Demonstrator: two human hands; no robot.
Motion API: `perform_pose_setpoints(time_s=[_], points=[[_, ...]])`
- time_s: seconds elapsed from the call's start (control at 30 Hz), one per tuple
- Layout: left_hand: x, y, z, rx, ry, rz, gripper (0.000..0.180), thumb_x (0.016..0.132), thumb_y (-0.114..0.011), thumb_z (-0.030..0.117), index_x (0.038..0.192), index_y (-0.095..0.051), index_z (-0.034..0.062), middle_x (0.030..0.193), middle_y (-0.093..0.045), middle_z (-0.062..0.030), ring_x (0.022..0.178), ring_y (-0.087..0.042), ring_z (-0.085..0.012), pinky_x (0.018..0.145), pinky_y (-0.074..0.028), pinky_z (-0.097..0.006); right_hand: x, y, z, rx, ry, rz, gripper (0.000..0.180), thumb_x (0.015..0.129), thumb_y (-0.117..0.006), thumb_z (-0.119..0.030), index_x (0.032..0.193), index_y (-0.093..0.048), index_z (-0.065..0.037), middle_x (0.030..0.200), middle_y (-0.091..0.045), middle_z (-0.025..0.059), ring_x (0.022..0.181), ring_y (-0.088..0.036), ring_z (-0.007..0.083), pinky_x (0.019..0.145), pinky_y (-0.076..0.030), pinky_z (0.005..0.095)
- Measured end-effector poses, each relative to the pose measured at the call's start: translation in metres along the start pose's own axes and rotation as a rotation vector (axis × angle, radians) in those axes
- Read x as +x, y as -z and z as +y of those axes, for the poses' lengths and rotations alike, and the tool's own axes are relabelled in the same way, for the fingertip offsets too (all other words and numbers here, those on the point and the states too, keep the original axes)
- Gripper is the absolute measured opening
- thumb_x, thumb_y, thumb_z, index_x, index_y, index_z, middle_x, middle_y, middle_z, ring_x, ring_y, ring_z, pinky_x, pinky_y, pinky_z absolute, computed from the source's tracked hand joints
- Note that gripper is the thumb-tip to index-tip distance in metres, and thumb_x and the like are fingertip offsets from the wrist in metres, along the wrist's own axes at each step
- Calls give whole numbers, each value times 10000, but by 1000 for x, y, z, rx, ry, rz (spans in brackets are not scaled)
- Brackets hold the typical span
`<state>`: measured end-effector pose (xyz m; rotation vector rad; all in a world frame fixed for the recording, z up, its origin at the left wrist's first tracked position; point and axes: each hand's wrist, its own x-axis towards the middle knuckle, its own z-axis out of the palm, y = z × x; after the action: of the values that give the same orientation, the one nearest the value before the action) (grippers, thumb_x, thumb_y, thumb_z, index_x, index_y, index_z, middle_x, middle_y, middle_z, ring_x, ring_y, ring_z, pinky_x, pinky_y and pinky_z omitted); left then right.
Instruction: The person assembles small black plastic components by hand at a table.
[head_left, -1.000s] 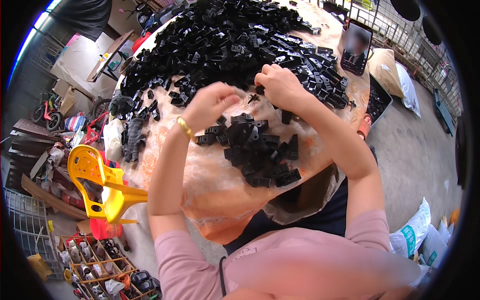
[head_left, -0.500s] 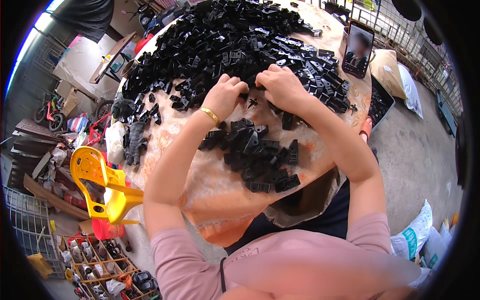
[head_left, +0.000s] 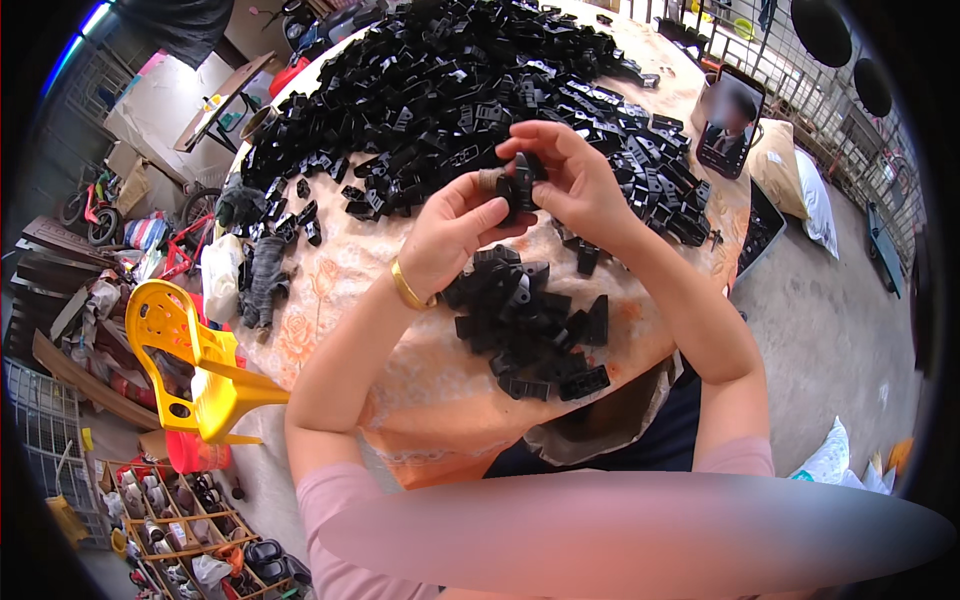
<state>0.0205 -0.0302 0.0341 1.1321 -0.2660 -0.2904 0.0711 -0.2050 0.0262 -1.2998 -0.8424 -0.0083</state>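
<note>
Above the table (head_left: 330, 300), a small black plastic part (head_left: 520, 186) sits pinched between both hands, its long axis roughly upright. Left hand (head_left: 455, 235) fingers close narrowly on its left side, right hand (head_left: 570, 180) fingers curl over its top and right. Small pile of assembled black parts (head_left: 535, 325) lies just below, big heap of black parts (head_left: 450, 90) beyond; yellow plastic chair (head_left: 195, 365) stands off left.

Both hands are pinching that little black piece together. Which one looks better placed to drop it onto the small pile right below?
Probably the left hand: it hovers almost directly above the small pile, pinching the black piece. The right hand sits farther over, toward the big heap.
</note>
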Motion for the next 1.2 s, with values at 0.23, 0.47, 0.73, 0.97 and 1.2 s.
perform_pose_setpoints(time_s=[0.23,0.47,0.73,0.97,1.2], points=[[1,6,-10,-24,-126,79,270,867,-549,48,1127,-489,5,1099,-562,-78,1005,-565,-189,934,-450,-370,-7,-6,-2,-246,-178,203,164,751,-637,15,914,-618,13,803,-650,50,715,-604,78,641,-500,218],[-1,-2,-11,321,-267,280,276,803,-625,-2,1069,-551,4,964,-613,-31,872,-578,-96,810,-464,-230,-10,-12,-2,-439,-29,203,153,756,-606,30,901,-651,10,746,-649,77,654,-623,151,603,-495,232],[-2,-22,-12,234,-337,400,321,790,-646,-2,1099,-559,-12,922,-624,-29,833,-580,-79,761,-476,-206,-10,-16,0,-726,422,133,247,750,-611,27,989,-623,-33,953,-589,98,692,-625,226,582,-508,283],[-4,-5,4,178,-274,323,307,831,-599,34,1124,-519,-7,925,-628,-66,803,-592,-98,735,-501,-229,-5,-11,8,-109,-124,10,281,803,-649,-57,1073,-591,-2,888,-628,56,709,-584,85,652,-500,232],[-17,-2,38,825,-126,-71,427,781,-678,122,1144,-475,25,809,-593,-41,718,-563,-94,649,-462,-212,7,4,19,-602,180,31,230,835,-609,-227,985,-635,-53,816,-656,59,733,-585,153,653,-491,291]])
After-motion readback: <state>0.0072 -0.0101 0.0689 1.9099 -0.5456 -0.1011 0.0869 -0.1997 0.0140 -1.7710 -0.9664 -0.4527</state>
